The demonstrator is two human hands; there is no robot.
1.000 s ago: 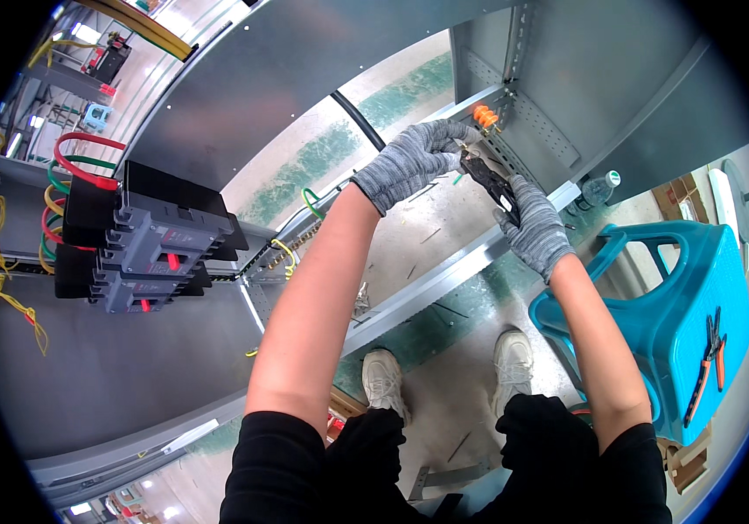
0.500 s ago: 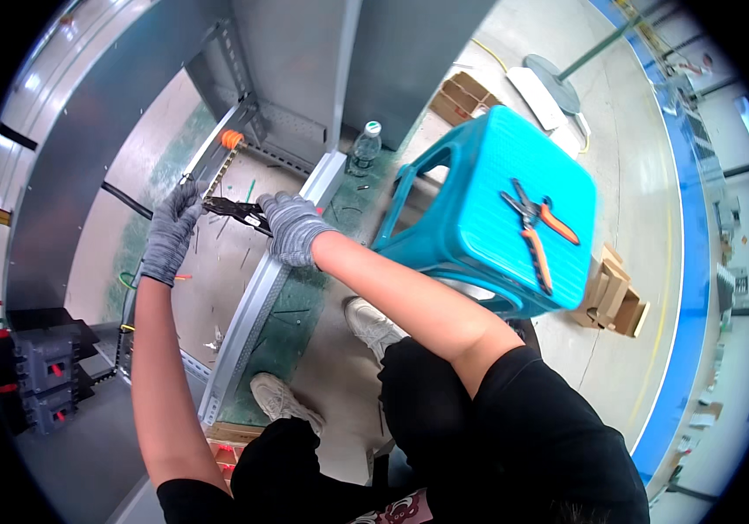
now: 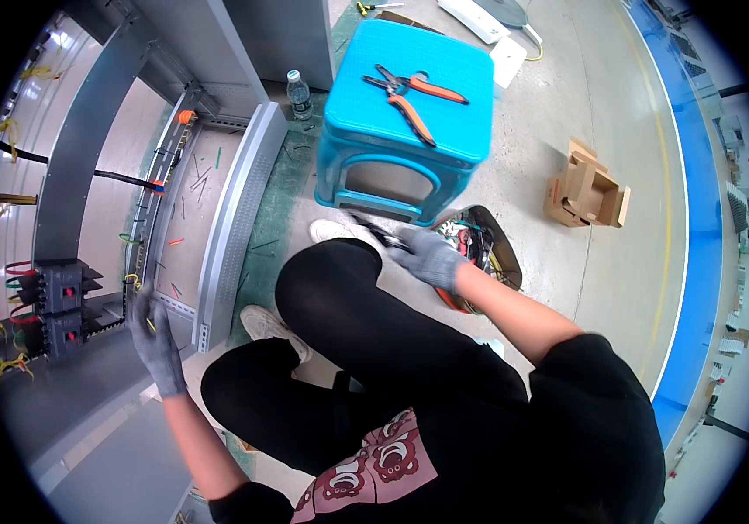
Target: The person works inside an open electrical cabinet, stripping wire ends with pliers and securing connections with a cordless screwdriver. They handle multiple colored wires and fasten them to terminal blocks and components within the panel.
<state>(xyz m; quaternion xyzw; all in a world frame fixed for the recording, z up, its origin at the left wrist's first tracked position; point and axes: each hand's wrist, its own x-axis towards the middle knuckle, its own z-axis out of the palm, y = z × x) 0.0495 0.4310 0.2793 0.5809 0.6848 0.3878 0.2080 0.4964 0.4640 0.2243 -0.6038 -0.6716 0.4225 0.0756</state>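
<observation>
My left hand [image 3: 158,339], in a grey glove, rests low at the grey metal cabinet [image 3: 86,157], next to the black breakers [image 3: 60,306], with a small yellow-green wire piece at its fingers. My right hand [image 3: 427,256], also gloved, holds dark pliers [image 3: 372,229] above my knee, close to the front of the blue plastic stool [image 3: 409,148]. On the stool's top lie orange-handled pliers [image 3: 414,96]. Behind my right hand an open bag of wires and tools [image 3: 479,249] sits on the floor.
A water bottle [image 3: 299,93] stands by the cabinet's corner. A perforated metal rail [image 3: 239,218] runs along the cabinet's base, with wire scraps scattered inside. A cardboard box [image 3: 588,188] lies on the concrete floor to the right, and a blue floor strip [image 3: 697,201] runs beyond it.
My view swung from the cabinet to the floor. My right hand pulled the pliers away from the cabinet toward the stool. My left hand dropped lower along the cabinet.
</observation>
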